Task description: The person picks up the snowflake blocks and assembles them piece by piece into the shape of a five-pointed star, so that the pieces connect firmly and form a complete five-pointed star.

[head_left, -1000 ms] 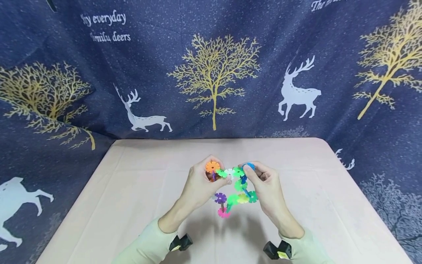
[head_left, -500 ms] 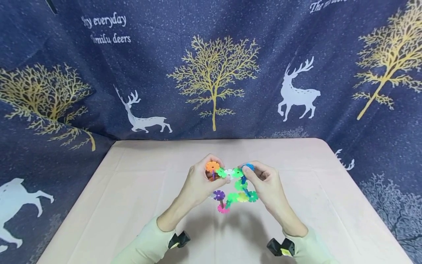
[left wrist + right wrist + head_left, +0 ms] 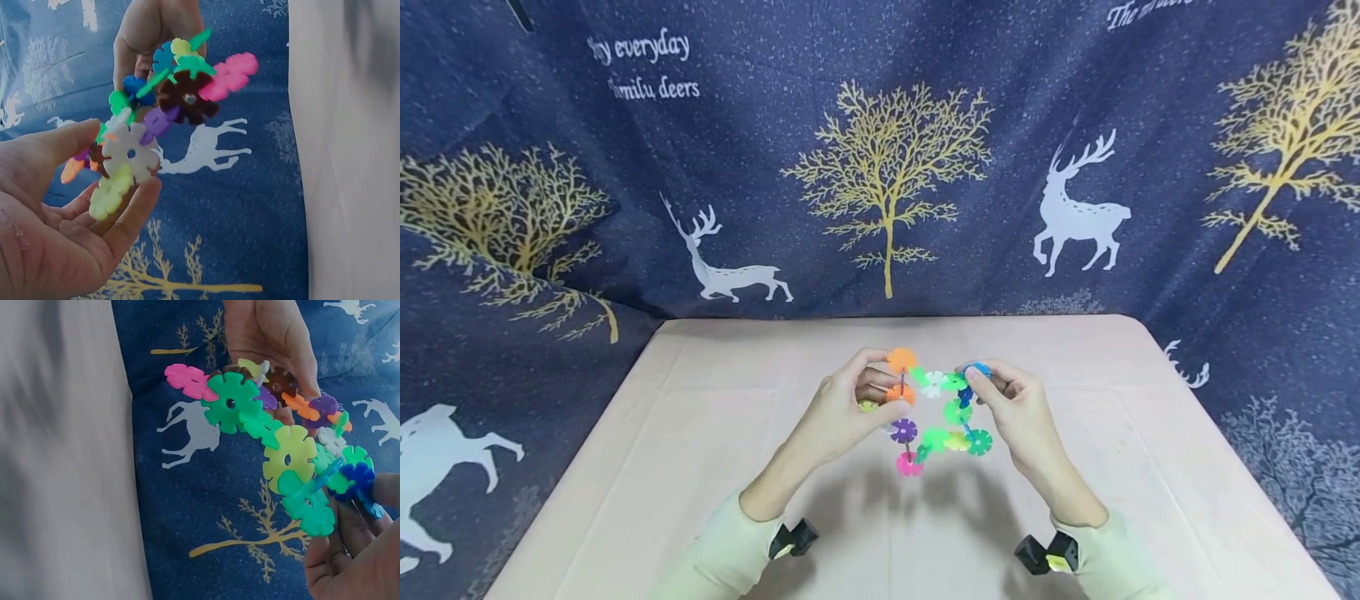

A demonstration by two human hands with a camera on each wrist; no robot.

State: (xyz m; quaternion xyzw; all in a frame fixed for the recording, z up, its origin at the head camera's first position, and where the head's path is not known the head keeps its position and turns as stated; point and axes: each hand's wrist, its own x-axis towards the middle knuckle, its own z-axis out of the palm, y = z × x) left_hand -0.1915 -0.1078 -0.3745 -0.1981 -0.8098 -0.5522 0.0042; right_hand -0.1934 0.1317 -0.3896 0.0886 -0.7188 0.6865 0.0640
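Observation:
Held up over the table is a ring of notched plastic snowflake discs (image 3: 936, 438) in many colours, linked edge to edge. My left hand (image 3: 838, 417) grips its left side, thumb at the lower orange disc (image 3: 897, 397) and fingers behind. In the left wrist view that hand lies around a white disc (image 3: 119, 156) and a yellow disc (image 3: 107, 199). My right hand (image 3: 1022, 412) pinches a blue disc (image 3: 976, 367) at the upper right corner. A pink disc (image 3: 910, 467) hangs lowest. Dark blue discs (image 3: 354, 478) sit by the right thumb in the right wrist view.
Below lies a table with a pale pink cloth (image 3: 715, 433). Behind it hangs a dark blue curtain (image 3: 925, 50) printed with trees and deer. A black device is strapped at each wrist, including one by the right sleeve (image 3: 1105, 558).
The ring has shifted slightly right and up. My left thumb has moved from the white disc down to the lower orange disc, baring more of the left side. The right hand keeps its pinch.

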